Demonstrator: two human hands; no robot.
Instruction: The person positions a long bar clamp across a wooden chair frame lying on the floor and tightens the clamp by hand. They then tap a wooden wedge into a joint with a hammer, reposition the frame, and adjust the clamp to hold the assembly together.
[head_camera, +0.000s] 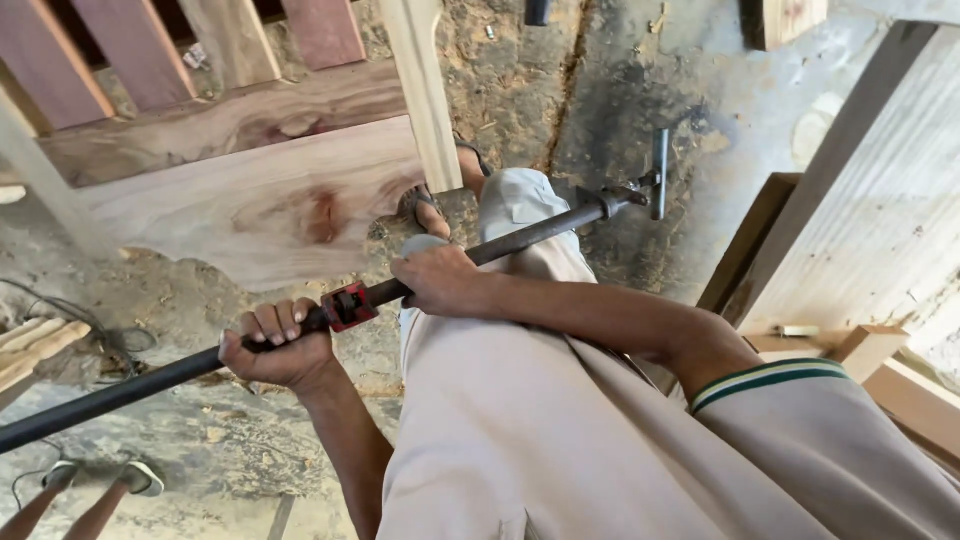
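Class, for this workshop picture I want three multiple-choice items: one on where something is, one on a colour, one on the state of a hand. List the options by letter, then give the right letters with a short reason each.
1. Where is the T-shaped handle of the long black bar clamp?
A. At the end of the bar beyond the right hand
B. Under the left hand
C. Lying on a plank

2. What colour is the sliding block on the bar between the two hands?
A. Blue
B. Red
C. Yellow

3. How is the left hand?
A. Open and flat on a board
B. Hanging free
C. Closed around the bar

Answers:
1 A, the handle sits at the bar's upper right end, beyond the right hand.
2 B, the block is red.
3 C, the fingers curl round the bar.
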